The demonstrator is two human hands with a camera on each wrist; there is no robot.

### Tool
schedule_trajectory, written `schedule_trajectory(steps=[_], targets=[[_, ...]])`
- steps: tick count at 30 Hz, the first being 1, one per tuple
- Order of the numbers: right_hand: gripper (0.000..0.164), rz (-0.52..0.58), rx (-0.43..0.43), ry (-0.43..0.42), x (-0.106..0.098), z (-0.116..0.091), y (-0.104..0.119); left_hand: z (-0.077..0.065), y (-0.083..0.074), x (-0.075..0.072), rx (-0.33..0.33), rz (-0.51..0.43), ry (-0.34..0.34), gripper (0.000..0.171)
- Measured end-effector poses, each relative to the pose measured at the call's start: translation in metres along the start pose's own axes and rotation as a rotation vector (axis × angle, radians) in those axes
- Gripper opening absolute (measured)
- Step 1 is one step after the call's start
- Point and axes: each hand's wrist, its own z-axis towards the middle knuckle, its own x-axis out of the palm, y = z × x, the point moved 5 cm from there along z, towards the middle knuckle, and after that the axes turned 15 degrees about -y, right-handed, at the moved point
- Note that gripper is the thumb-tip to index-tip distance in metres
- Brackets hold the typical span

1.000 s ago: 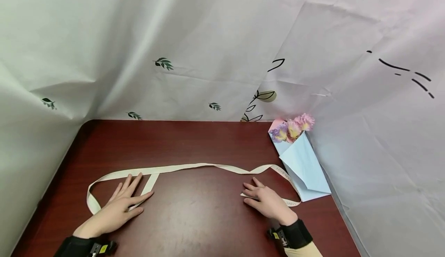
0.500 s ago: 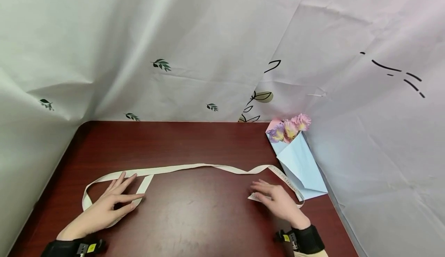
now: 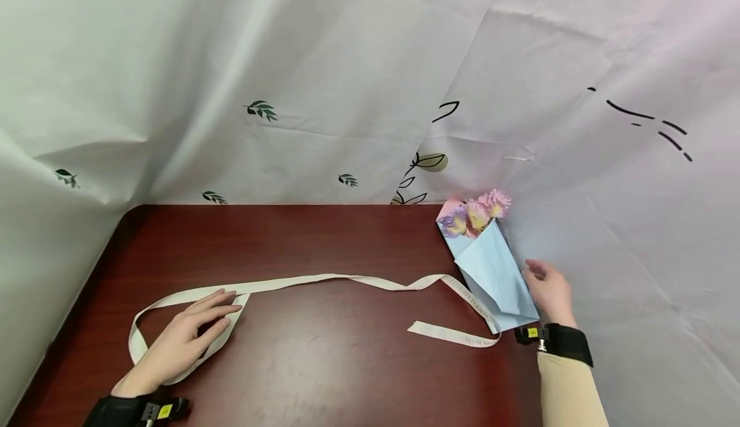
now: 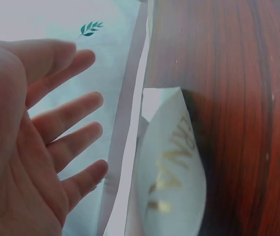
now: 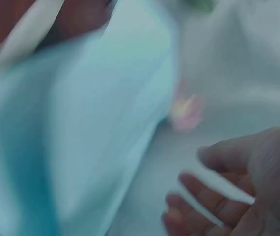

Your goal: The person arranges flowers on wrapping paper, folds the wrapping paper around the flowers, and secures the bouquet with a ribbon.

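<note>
A long white ribbon [image 3: 312, 279] with printed lettering winds across the dark wooden table, looped at the left and twisted at the right. Over the left loop hovers my left hand [image 3: 184, 340], its fingers loosely extended; the left wrist view shows nothing in the fingers [image 4: 78, 110]. A light blue paper bouquet wrap [image 3: 500, 273] with pink, yellow and purple flowers [image 3: 476, 214] lies at the right table edge. Just right of the wrap is my right hand [image 3: 549, 291], fingers loosely bent and apart from the paper in the blurred right wrist view.
The brown table [image 3: 324, 234] ends at the back against a pale hanging cloth [image 3: 324, 67] printed with leaves. The cloth also runs along the right side, close to my right hand. The ribbon's free end [image 3: 428, 329] lies in front of the wrap.
My right hand has left the ribbon's free end and moved right, to beyond the blue wrap. My left hand has lifted from flat spread fingers to a looser pose near the ribbon loop.
</note>
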Motion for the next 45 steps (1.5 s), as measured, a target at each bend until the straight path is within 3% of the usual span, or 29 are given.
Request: schedule_trajectory(steps=[4, 7, 11, 17, 23, 26, 30, 37, 45], targets=[[0.064, -0.113, 0.012, 0.243, 0.024, 0.005, -0.034, 0.001, 0.000, 0.000, 0.016, 0.012, -0.042, 0.027], [0.078, -0.113, 0.053, 0.322, 0.032, 0.002, -0.045, 0.001, -0.001, 0.000, 0.027, 0.009, -0.055, 0.027], [0.089, -0.123, 0.096, 0.313, 0.033, 0.002, -0.046, 0.001, -0.001, -0.001, 0.031, 0.001, -0.062, 0.028], [0.082, -0.181, 0.105, 0.290, 0.033, 0.005, -0.044, -0.001, 0.001, 0.000, 0.026, 0.011, -0.068, 0.029], [0.085, -0.195, 0.105, 0.360, 0.037, 0.011, -0.046, -0.002, 0.002, 0.001, 0.028, 0.011, -0.067, 0.029], [0.091, -0.167, 0.101, 0.431, 0.039, 0.015, -0.046, -0.002, 0.003, 0.001, 0.024, 0.012, -0.066, 0.030], [0.086, -0.111, 0.101, 0.484, 0.036, 0.021, -0.046, -0.003, 0.002, 0.001, 0.028, 0.011, -0.066, 0.030], [0.086, 0.042, 0.211, 0.559, 0.031, 0.028, -0.047, -0.004, 0.001, -0.001, 0.043, -0.002, -0.069, 0.030], [0.091, 0.052, 0.235, 0.576, 0.033, 0.034, -0.050, -0.006, 0.001, 0.000, 0.022, -0.005, -0.065, 0.029]])
